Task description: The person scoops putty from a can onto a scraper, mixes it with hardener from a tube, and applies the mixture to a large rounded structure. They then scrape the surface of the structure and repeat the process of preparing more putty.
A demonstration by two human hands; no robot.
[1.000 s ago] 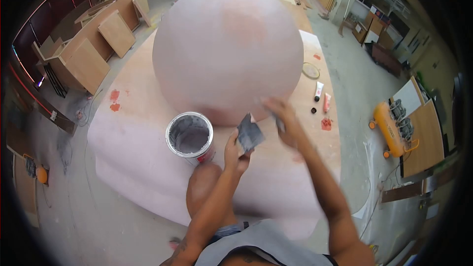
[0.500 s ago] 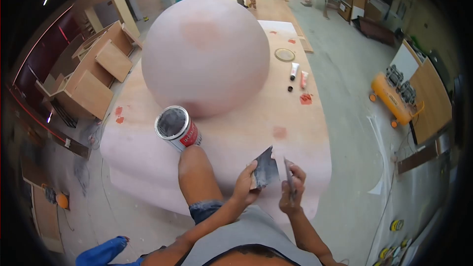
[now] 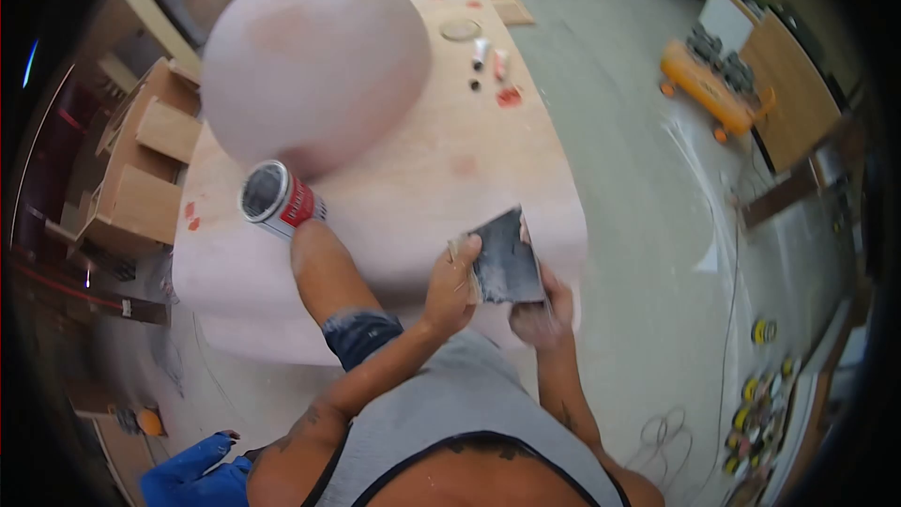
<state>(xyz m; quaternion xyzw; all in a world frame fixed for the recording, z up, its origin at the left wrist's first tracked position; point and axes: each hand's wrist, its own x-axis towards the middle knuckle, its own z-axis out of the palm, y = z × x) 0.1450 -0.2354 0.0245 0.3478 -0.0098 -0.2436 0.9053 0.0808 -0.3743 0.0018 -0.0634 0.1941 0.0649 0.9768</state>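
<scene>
My left hand (image 3: 452, 280) is closed on a dark flat plate (image 3: 507, 258) smeared with pale putty, its thumb on top of the near-left corner. My right hand (image 3: 547, 317), slightly blurred, is closed at the plate's lower right edge. It grips a thin flat scraper, which lies mostly hidden beside or behind the plate. To the left, an open can (image 3: 298, 204) with a red label and grey residue inside stands tilted by my raised knee (image 3: 328, 258). Behind it sits a large pinkish dome (image 3: 314, 61) on the pale, curved-edged wooden platform (image 3: 394, 197).
On the platform lie two tubes (image 3: 481, 52), a round lid (image 3: 461, 30) and red smears (image 3: 509, 97). An orange air compressor (image 3: 713, 89) stands on the right. Wooden furniture (image 3: 141, 169) is at the left, and several rolls or cans (image 3: 746, 413) lie lower right.
The camera has tilted down and turned, shifting the scene up and left. My right hand, earlier apart with the scraper upright, is now against the plate, and the plate's face is turned more towards me.
</scene>
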